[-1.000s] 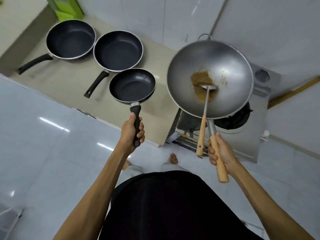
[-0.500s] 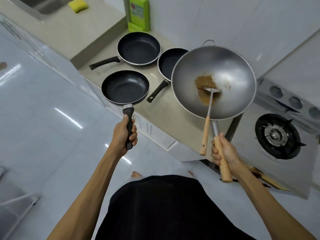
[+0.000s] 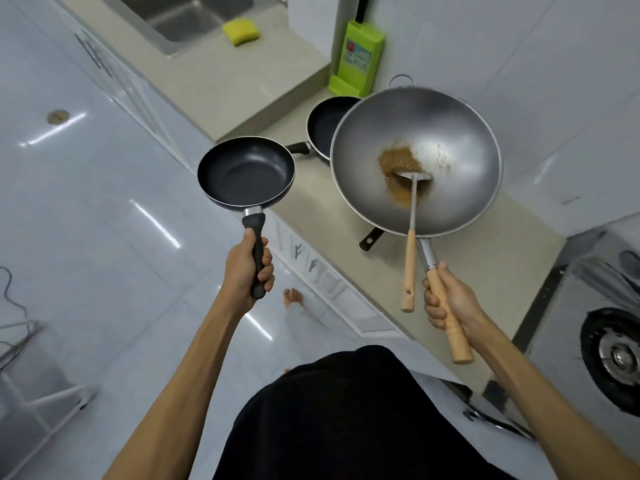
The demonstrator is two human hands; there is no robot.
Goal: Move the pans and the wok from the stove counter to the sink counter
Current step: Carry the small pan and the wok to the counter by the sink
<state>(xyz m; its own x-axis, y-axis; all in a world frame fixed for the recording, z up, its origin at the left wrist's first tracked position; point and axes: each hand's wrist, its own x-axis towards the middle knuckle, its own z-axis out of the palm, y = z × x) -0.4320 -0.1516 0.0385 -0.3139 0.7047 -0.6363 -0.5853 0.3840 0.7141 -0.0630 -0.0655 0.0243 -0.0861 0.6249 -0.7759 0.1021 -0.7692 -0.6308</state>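
My left hand (image 3: 247,268) grips the black handle of a small dark frying pan (image 3: 246,171), held in the air over the floor beside the lower counter. My right hand (image 3: 450,299) grips the wooden handle of a large steel wok (image 3: 450,140), held above the lower counter (image 3: 467,265). Brown crumbs and a metal spatula (image 3: 410,237) with a wooden handle lie inside the wok. A second dark pan (image 3: 322,129) rests on the counter, half hidden behind the wok. Only the handle tip (image 3: 370,239) of another pan shows below the wok.
The higher sink counter (image 3: 225,81) lies at the upper left, with a steel sink (image 3: 187,15) and a yellow sponge (image 3: 240,31). A green box (image 3: 358,60) stands against the wall. The gas stove (image 3: 609,355) is at the right. White floor and a bare foot are below.
The view has swung left, bringing the sink counter into sight. Both hands have carried the small pan and the wok leftward, away from the stove; the wok now hides most of the pans on the counter.
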